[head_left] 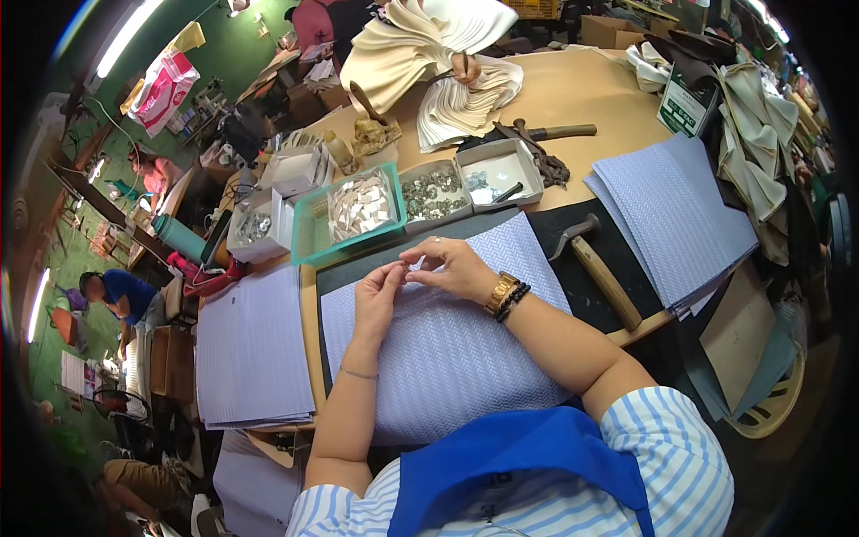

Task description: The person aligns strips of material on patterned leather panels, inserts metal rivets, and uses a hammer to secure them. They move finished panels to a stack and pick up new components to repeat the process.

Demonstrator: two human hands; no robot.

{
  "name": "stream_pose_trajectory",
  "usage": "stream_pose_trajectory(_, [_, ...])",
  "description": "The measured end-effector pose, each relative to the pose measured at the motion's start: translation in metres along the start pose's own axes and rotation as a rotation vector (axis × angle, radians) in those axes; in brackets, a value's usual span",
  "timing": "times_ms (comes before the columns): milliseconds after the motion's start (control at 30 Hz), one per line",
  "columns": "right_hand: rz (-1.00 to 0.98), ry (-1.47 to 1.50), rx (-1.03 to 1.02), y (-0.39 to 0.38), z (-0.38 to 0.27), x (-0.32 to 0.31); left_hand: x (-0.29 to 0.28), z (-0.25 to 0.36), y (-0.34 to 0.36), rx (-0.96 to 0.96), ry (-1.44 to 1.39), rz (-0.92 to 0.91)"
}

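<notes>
Bare left hand [379, 290]: thumb and fingertips in a narrow pinch on a tiny dark piece [406, 267], too small to make out
Bare right hand [455, 270]: fingers right up at it, can't tell if they're gripping too
Tiny dark piece: over the lilac-blue herringbone-textured sheet [465, 362]
Wooden-handled metal hammer [604, 282]: just right of that sheet

sheet [465, 358]: matt, herringbone-textured | hammer handle [608, 284]: smooth wood | hammer head [574, 234]: dull metal | tray [311, 224]: smooth plastic

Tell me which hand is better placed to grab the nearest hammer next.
Right, probably: the right hand is closer to the hammer on the right; the left hand is farther. Both look occupied.
</notes>
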State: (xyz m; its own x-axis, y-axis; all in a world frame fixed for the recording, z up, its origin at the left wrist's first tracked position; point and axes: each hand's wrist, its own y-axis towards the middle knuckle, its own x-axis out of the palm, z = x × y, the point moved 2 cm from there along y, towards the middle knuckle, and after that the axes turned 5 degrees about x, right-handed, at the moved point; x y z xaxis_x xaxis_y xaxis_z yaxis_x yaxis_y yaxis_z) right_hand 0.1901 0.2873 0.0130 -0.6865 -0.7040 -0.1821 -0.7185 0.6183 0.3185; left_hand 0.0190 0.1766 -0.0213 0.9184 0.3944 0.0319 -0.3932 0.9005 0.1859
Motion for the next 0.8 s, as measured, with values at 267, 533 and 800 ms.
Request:
stream_pose_trajectory(267, [0.076,-0.135,-0.317,0.000,-0.006,0.006,0.001,0.008,-0.001,-0.038,0.089,0.010])
stream_pose_trajectory(533, [0.090,-0.157,-0.262,-0.001,-0.004,0.005,0.005,0.010,0.004,0.034,0.099,-0.049])
stream_pose_trajectory(800, [-0.008,-0.303,0.021,0.001,0.007,-0.013,0.009,0.024,0.001,0.476,0.995,-0.007])
